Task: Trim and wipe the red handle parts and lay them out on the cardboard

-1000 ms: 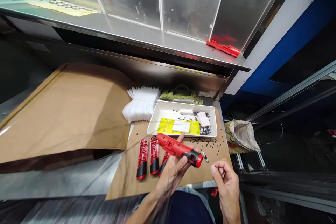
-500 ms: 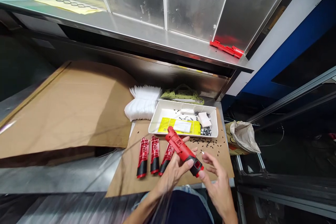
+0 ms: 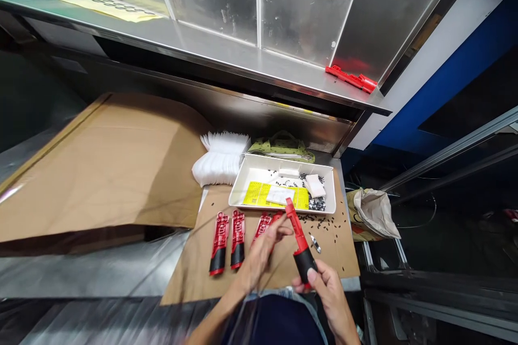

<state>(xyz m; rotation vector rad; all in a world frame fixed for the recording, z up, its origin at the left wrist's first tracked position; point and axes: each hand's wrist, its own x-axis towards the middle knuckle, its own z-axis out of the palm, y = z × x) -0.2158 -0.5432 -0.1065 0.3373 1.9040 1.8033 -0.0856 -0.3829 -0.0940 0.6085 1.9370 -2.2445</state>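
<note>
My right hand (image 3: 324, 285) is closed round the black lower end of a red-and-black plastic tool housing (image 3: 298, 237), which points up and away, side-on to me. My left hand (image 3: 265, 250) is beside it with fingers apart, close over the red housing halves on the cardboard; whether it touches them I cannot tell. Two similar housing halves (image 3: 219, 242) lie side by side to the left, and another housing half (image 3: 261, 225) is partly covered by my left hand. A small silver metal piece (image 3: 315, 244) lies right of the held housing.
Beyond my hands stands a white tray (image 3: 238, 194) with small black parts and a yellow sheet. Loose black bits lie on the cardboard sheet (image 3: 186, 275). White foam sheets (image 3: 220, 159), a large carton (image 3: 101, 167), a paper bag (image 3: 372, 213) and a shelf-top red part (image 3: 352, 79) surround it.
The housing has passed from my left hand into my right hand and turned to a more upright, side-on angle. My left hand has drawn away to the left.
</note>
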